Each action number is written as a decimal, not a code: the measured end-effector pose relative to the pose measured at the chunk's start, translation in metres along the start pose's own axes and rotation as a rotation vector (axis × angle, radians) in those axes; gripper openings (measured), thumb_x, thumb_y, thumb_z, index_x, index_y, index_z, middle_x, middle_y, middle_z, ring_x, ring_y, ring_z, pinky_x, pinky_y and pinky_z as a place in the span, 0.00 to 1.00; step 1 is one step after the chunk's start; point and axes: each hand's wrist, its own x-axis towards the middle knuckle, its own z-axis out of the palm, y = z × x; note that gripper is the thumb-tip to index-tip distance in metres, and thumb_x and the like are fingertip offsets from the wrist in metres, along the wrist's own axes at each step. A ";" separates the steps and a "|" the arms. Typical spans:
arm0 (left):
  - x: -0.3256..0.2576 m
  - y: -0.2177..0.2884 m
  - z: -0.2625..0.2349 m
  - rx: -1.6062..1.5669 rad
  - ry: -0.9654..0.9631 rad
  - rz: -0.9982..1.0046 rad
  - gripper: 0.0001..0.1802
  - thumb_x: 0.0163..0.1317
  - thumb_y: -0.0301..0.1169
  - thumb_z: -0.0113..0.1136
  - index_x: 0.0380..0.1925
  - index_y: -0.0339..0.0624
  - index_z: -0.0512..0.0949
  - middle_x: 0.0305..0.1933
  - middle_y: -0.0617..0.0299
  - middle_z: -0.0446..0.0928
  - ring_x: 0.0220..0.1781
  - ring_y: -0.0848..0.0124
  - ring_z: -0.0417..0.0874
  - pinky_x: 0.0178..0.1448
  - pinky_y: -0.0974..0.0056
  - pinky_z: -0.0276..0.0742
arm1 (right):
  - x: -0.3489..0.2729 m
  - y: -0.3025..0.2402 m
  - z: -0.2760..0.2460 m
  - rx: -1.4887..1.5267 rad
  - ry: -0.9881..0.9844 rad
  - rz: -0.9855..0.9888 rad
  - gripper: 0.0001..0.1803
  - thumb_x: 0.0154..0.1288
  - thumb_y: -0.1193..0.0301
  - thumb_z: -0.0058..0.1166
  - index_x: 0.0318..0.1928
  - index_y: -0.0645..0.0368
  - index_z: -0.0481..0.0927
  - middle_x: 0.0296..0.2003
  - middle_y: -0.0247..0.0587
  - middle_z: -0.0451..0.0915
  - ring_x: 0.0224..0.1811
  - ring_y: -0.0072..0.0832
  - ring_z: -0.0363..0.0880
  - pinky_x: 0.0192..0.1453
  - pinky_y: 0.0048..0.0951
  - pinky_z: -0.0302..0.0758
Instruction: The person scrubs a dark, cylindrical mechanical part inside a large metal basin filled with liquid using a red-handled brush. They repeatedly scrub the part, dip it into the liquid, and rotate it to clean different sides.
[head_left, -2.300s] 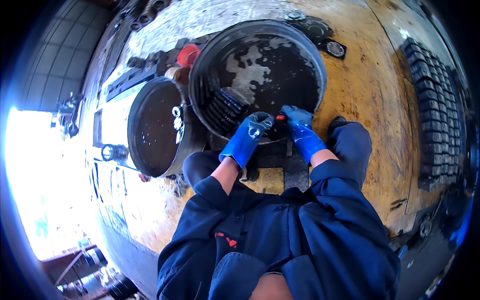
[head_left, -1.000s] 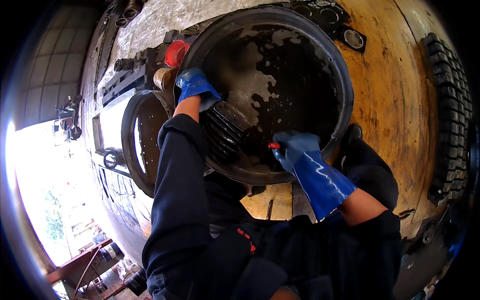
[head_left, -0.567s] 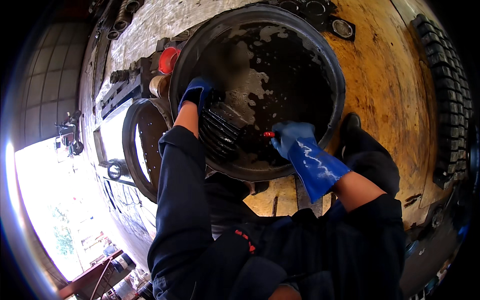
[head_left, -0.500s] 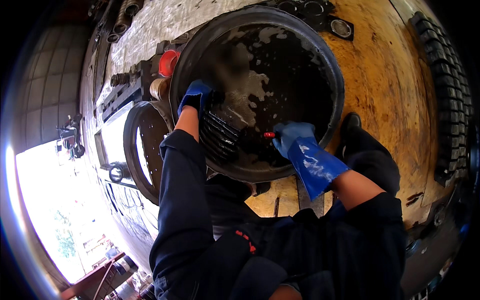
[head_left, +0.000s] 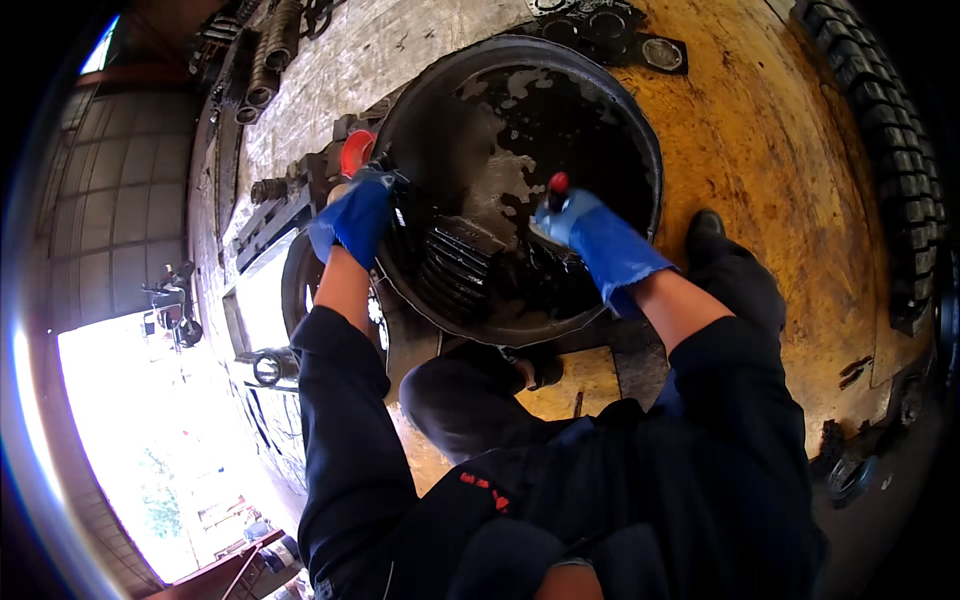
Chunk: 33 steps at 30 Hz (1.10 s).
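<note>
My right grip (head_left: 568,218), in a blue glove, is clenched around 1 red-ended handle (head_left: 558,184); whatever sits at its other end is hidden by my hand. My left grip (head_left: 358,208), gloved too, is at the left rim of the basin (head_left: 650,150). Something dark shows by its fingers, but blur keeps me from telling whether I grasp it. I count 2 gloves and 1 big round basin, with dark liquid (head_left: 595,120) and foam inside. Toward its lower left wall lies 1 group of ridged black bars (head_left: 460,262); they overlap, so I can't count them singly. Just outside the left rim are 1 red cup (head_left: 357,152) and 1 second drum (head_left: 297,275), partly behind my left forearm.

A moment ago my left hand was down inside the basin, beside the bars; now it is up at the rim. My right hand has shifted toward the middle, and the red end, which pointed left, points away from me.

From my right grip, open liquid runs to the upper rim. Beyond the right rim, yellow floor (head_left: 760,200) stretches to 1 long array of black blocks (head_left: 880,160).
</note>
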 end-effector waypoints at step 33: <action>-0.139 0.038 0.192 0.300 0.067 0.482 0.14 0.63 0.22 0.51 0.46 0.41 0.81 0.39 0.46 0.82 0.44 0.51 0.84 0.50 0.55 0.80 | -0.017 -0.008 0.015 0.526 0.170 0.015 0.22 0.66 0.55 0.60 0.47 0.63 0.83 0.39 0.41 0.86 0.40 0.29 0.83 0.47 0.30 0.77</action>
